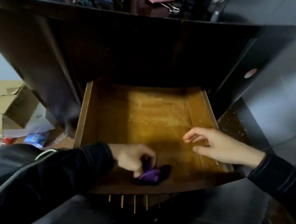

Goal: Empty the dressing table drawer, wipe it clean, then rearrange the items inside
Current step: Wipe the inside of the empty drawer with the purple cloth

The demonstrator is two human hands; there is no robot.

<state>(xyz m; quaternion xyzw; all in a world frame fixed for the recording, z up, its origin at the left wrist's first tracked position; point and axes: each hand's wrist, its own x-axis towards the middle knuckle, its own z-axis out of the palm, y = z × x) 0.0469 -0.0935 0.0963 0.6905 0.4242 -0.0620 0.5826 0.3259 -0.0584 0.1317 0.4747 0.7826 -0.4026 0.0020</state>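
A purple cloth point(151, 176) is gripped by the curled fingers point(136, 172) of the left hand point(132, 157), at the front of the open wooden drawer point(93, 117). The right hand point(218, 148) is held above the drawer, loosely spread and empty. The cloth is judged soft and light, best taken bunched.

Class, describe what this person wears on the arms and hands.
The left sleeve and right sleeve are long and black, with pale stitching lines at the cuffs. The left hand and right hand are bare: no gloves or rings show.
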